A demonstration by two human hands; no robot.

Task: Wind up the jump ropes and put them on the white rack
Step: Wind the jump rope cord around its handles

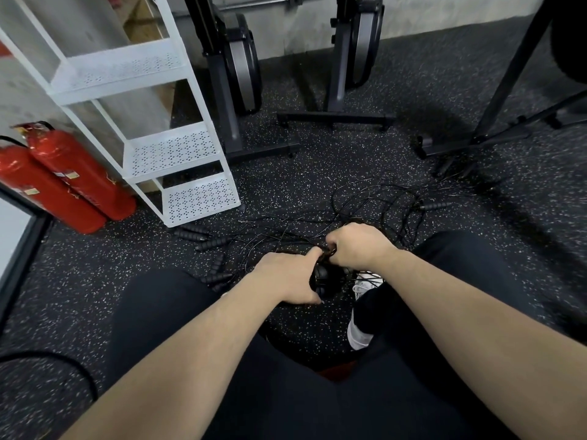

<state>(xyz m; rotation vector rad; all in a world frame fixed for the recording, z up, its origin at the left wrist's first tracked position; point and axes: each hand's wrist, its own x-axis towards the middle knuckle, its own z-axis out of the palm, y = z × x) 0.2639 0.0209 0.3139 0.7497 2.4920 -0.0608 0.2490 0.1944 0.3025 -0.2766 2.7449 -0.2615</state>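
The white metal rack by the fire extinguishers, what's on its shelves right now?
Nothing shows on the three perforated shelves of the white metal rack. The black jump ropes lie tangled on the floor. Parts of the shelves behind the frame are hidden.

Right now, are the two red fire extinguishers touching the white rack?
Apart. In the head view, a strip of speckled floor shows between the fire extinguishers and the base of the white rack.

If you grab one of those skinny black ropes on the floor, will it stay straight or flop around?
Probably flop: the thin black jump ropes lie in loose, tangled loops on the speckled rubber floor. They look light. Lifting one would likely drag the others, and the black foam handles would dangle.
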